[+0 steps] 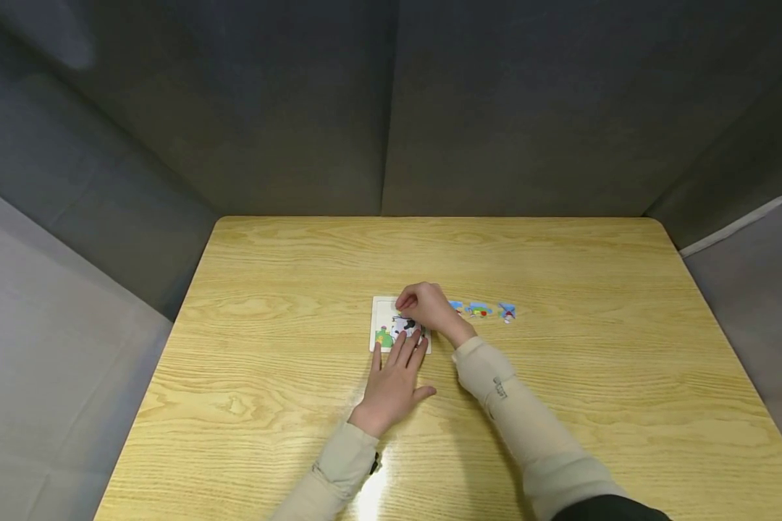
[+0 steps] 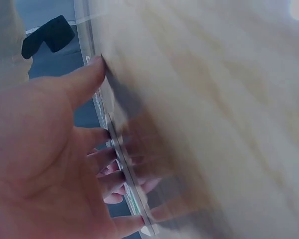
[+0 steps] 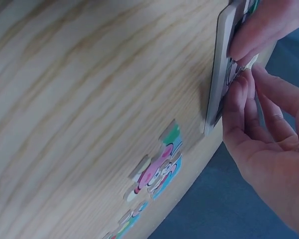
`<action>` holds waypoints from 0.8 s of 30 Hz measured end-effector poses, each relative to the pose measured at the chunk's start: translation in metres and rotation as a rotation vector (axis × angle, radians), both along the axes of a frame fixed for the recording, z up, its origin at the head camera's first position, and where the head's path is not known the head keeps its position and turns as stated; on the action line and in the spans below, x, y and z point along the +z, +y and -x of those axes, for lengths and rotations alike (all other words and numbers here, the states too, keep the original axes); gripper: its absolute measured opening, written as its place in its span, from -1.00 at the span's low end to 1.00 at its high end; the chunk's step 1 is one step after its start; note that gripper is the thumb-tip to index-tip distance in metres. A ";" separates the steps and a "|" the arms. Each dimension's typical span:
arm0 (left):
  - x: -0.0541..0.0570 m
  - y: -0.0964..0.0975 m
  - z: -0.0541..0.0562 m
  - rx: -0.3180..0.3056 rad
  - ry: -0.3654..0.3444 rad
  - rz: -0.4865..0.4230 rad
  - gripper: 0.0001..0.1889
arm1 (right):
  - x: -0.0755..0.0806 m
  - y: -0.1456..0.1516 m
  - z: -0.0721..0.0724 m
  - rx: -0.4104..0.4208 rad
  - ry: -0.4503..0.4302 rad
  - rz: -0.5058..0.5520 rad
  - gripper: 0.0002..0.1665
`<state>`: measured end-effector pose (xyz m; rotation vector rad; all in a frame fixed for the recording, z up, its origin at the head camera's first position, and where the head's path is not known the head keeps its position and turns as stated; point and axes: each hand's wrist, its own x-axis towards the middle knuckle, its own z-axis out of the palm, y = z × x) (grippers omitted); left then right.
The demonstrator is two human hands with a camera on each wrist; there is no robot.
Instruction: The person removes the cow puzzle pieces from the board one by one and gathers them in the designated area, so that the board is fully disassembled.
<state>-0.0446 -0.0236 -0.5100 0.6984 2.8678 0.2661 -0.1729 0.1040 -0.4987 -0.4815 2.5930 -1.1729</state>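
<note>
A square puzzle board (image 1: 373,325) with a pale frame lies on the table, a cow picture and a green patch partly filled in. My left hand (image 1: 391,391) rests its spread, straight fingers on the board's near side and the cow pieces; the thumb stretches out over the table. Above the board's upper right part, my right hand (image 1: 428,307) has thumb and fingers pinched together. Between them the right wrist view shows a small pale yellowish puzzle piece (image 3: 251,61), mostly covered by the fingers. In the left wrist view the left hand's (image 2: 55,164) fingertips touch the board edge.
Right of the board lie loose puzzle pieces: a blue-and-green one (image 1: 478,310), a blue one with red (image 1: 506,312), and another (image 1: 455,305) partly behind the right hand. The wooden table (image 1: 267,289) meets grey curtains (image 1: 300,145) at the back and sides.
</note>
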 end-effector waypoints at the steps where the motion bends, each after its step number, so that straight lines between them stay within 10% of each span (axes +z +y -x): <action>1: 0.000 0.000 0.000 0.000 0.000 -0.001 -0.14 | 0.000 0.000 0.000 0.000 -0.001 0.000 -0.91; 24: 0.002 0.001 0.001 0.017 -0.053 0.005 -0.14 | 0.003 -0.001 0.001 -0.014 -0.062 0.034 -0.88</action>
